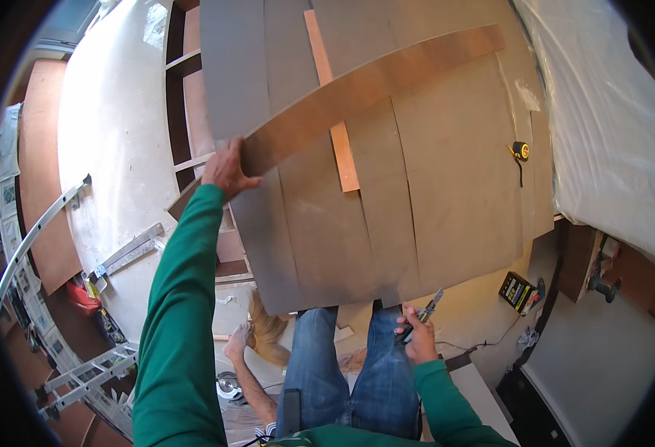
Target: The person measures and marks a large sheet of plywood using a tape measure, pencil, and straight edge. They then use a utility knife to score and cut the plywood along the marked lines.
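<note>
Support: stack of grey boards (447,201)
On it: long brown strip (372,89), narrow orange strip (339,141), yellow tape measure (520,150)
</note>
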{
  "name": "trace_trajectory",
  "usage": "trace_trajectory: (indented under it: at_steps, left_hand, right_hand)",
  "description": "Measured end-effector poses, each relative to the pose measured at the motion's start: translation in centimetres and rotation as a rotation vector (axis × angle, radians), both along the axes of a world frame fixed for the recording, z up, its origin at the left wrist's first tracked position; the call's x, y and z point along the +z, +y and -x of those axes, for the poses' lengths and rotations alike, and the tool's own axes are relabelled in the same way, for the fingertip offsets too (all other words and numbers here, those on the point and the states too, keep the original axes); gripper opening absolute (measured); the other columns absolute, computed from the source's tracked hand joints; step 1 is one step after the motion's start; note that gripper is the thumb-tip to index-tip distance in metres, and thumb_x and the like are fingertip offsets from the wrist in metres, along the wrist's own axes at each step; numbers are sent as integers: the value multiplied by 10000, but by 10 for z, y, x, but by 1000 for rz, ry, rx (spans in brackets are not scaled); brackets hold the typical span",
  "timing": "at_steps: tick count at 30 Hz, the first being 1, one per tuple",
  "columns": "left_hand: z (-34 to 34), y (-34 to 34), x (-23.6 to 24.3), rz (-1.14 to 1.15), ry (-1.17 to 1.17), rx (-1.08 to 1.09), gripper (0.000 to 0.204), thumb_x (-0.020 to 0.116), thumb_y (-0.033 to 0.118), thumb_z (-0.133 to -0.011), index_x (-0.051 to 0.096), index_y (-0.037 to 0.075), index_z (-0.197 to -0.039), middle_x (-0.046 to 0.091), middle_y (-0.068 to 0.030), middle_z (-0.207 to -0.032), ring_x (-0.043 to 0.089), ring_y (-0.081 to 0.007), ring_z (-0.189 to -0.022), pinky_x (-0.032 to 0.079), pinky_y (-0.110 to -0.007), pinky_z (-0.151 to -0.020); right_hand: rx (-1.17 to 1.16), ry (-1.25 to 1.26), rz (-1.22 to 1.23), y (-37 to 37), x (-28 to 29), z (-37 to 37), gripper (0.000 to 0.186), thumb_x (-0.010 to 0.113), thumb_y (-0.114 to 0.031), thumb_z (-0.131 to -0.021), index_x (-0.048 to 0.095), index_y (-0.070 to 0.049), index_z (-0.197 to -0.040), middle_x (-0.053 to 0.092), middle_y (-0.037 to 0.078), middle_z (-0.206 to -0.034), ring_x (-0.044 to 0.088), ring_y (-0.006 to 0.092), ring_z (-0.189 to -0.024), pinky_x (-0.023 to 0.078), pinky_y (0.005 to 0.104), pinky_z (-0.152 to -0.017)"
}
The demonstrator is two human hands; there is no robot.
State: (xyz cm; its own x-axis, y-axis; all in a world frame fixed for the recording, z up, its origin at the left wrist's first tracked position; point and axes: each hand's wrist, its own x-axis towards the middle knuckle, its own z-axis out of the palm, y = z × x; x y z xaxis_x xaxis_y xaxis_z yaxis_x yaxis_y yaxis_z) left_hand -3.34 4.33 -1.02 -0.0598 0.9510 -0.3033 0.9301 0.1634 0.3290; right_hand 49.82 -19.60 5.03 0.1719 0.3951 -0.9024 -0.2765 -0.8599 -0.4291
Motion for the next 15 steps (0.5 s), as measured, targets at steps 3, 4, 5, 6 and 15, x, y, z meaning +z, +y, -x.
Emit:
trace_trajectory:
  at_steps: [3, 4, 5, 6, 15]
  left_hand:
    - [29, 14, -6, 38, 84, -5, 957, 920, 370, -618, 477, -31, -1366, 583, -252, -1219, 588, -426, -1205, 519, -463, -1014]
    - [35, 27, -7, 2, 148, -60, 915, 904, 340, -634, 491, -37, -1358, 586, -250, -1232, 590, -423, -1205, 525, -450, -1016]
    - [45, 38, -11, 15, 138, -64, 926, 888, 325, -635, 482, -34, -1385, 583, -259, -1257, 583, -426, -1214, 513, -455, -1032]
    - [59, 48, -14, 33, 134, -73, 937, 872, 310, -635, 472, -31, -1412, 580, -267, -1283, 577, -428, -1223, 500, -461, -1047]
    - [73, 102, -47, -189, 338, 56, 863, 776, 251, -741, 448, -3, -1498, 583, -234, -1393, 571, -412, -1268, 450, -487, -1102]
  right_hand:
    - [26, -103, 83, -27, 16, 0, 366, 687, -248, -1014, 633, -11, -1288, 663, 75, -829, 605, 162, -617, 546, 328, -621]
    - [34, -138, 82, -26, 16, 1, 365, 687, -248, -1014, 634, -11, -1287, 662, 74, -830, 606, 160, -619, 546, 327, -622]
    - [46, -164, 83, -25, 14, 2, 363, 686, -248, -1015, 635, -11, -1286, 661, 73, -832, 607, 158, -621, 545, 326, -622]
    - [27, -158, 74, -24, 14, 6, 363, 681, -253, -1018, 641, -12, -1285, 665, 72, -837, 605, 152, -622, 538, 312, -622]
    - [-27, -138, 20, -16, 10, 22, 359, 665, -256, -1029, 648, -3, -1283, 663, 60, -834, 588, 134, -619, 518, 289, -625]
